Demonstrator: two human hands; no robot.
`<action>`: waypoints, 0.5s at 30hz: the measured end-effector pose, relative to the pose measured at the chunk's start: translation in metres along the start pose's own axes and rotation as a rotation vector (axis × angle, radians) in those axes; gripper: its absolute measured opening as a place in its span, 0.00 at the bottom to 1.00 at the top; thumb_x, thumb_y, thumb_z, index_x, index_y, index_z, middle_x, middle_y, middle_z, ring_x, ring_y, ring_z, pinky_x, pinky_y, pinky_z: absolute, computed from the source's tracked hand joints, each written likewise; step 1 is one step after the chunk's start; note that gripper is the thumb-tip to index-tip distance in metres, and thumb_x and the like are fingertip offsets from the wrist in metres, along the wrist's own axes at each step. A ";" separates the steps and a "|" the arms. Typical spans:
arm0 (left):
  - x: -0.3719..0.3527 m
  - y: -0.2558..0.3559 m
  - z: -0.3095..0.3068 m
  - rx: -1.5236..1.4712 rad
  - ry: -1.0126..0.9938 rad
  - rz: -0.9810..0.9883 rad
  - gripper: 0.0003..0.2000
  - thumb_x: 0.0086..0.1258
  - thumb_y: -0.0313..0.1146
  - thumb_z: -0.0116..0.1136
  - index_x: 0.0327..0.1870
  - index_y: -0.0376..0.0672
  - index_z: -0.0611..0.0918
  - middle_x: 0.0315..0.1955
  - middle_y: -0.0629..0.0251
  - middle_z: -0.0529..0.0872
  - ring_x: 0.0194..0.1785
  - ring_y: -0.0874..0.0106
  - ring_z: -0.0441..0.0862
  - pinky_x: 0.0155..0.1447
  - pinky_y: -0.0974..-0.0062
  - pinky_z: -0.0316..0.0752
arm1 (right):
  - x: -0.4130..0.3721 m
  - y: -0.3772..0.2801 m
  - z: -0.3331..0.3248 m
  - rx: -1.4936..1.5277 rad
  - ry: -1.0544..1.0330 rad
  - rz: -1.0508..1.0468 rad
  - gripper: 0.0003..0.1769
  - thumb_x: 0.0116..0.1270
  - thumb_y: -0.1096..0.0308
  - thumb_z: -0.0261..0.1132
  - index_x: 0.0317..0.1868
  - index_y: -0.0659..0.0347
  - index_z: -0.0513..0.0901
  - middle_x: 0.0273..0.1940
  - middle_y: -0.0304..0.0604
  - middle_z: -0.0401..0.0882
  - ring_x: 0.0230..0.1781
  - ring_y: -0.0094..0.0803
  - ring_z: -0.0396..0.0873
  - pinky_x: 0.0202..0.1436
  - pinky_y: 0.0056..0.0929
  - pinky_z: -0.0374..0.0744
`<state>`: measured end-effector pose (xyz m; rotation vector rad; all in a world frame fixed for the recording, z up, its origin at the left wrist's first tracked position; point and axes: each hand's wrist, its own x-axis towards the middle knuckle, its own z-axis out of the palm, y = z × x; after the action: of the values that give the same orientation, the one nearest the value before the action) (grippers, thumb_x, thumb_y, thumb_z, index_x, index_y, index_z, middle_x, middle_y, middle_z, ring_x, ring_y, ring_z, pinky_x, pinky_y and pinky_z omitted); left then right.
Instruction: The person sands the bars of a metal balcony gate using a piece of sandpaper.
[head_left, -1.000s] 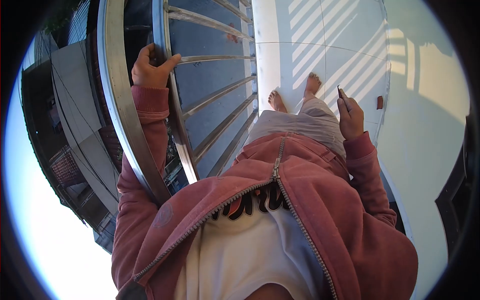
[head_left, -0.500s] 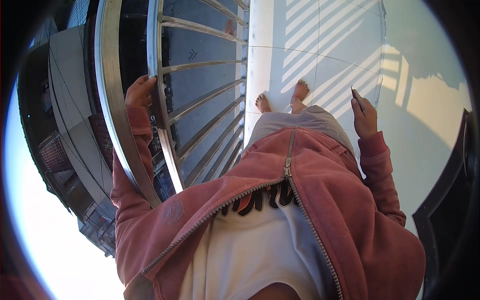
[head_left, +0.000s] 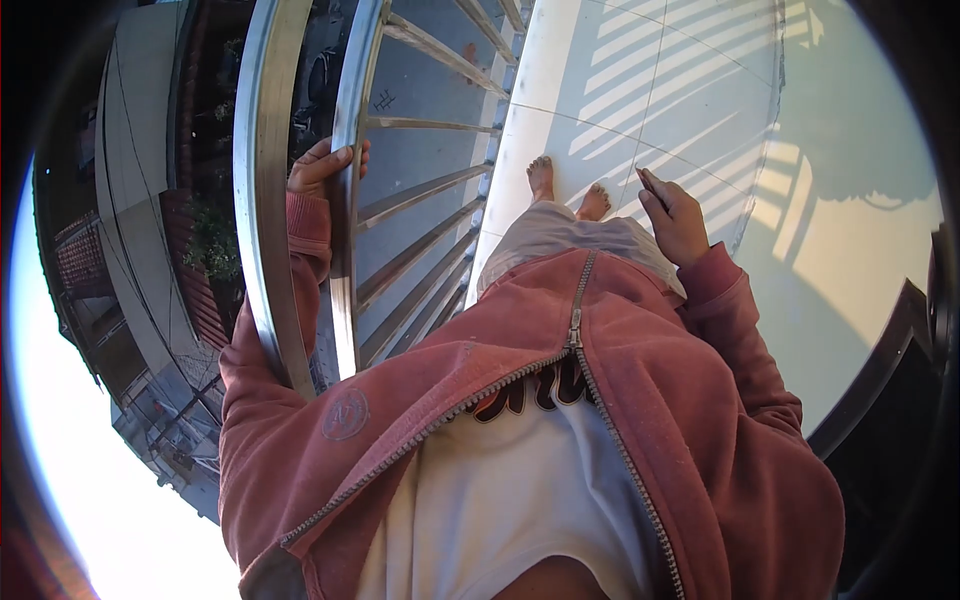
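Observation:
My left hand [head_left: 320, 168] is closed around the inner metal rail [head_left: 345, 240] of the balcony railing, its thumb lying across the bar and fingertips showing on the far side. Beside it runs the wider outer handrail [head_left: 268, 180], passing over my left forearm. At the right, in front of my hip, my right hand [head_left: 682, 222] is closed on a thin dark object [head_left: 643, 174]. Only the object's tip shows past the thumb, so its kind I cannot tell. Both arms wear red jacket sleeves.
Slanting metal bars [head_left: 430, 185] join the railing's side to the tiled floor [head_left: 690, 130], where striped shadows fall. My bare feet [head_left: 594, 203] stand near the floor's edge. Beyond the railing lie a grey surface below and buildings [head_left: 140, 150]. A dark-framed panel [head_left: 890, 400] stands at the right.
My left hand now wraps the inner rail, with fingertips past it. My right hand has come inward, nearer my body, with the thin object. My feet have shifted, one stepping ahead of the other.

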<state>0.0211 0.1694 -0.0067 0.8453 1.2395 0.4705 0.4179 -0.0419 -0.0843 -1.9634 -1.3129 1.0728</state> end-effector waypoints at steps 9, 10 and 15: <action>0.018 0.021 0.019 0.002 -0.050 0.137 0.18 0.54 0.32 0.61 0.47 0.39 0.79 0.30 0.68 0.82 0.35 0.77 0.76 0.44 0.82 0.69 | 0.066 -0.125 0.034 0.097 -0.097 -0.229 0.23 0.64 0.64 0.59 0.59 0.61 0.72 0.27 0.46 0.72 0.27 0.32 0.71 0.35 0.29 0.71; 0.020 0.023 0.016 0.020 -0.127 0.117 0.18 0.54 0.31 0.62 0.48 0.39 0.79 0.30 0.67 0.82 0.36 0.77 0.76 0.45 0.82 0.68 | 0.068 -0.129 0.036 0.084 -0.087 -0.236 0.23 0.64 0.64 0.59 0.59 0.61 0.72 0.27 0.46 0.72 0.27 0.32 0.71 0.35 0.29 0.71; 0.016 0.050 0.032 0.220 -0.135 0.248 0.19 0.44 0.40 0.74 0.37 0.42 0.84 0.30 0.66 0.84 0.42 0.69 0.76 0.59 0.68 0.58 | 0.076 -0.141 0.055 0.047 -0.084 -0.249 0.20 0.63 0.62 0.57 0.53 0.63 0.74 0.31 0.55 0.75 0.33 0.46 0.76 0.40 0.37 0.73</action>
<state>0.0626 0.2024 0.0247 1.2072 1.0788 0.4720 0.3175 0.0826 -0.0279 -1.6831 -1.5167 1.0621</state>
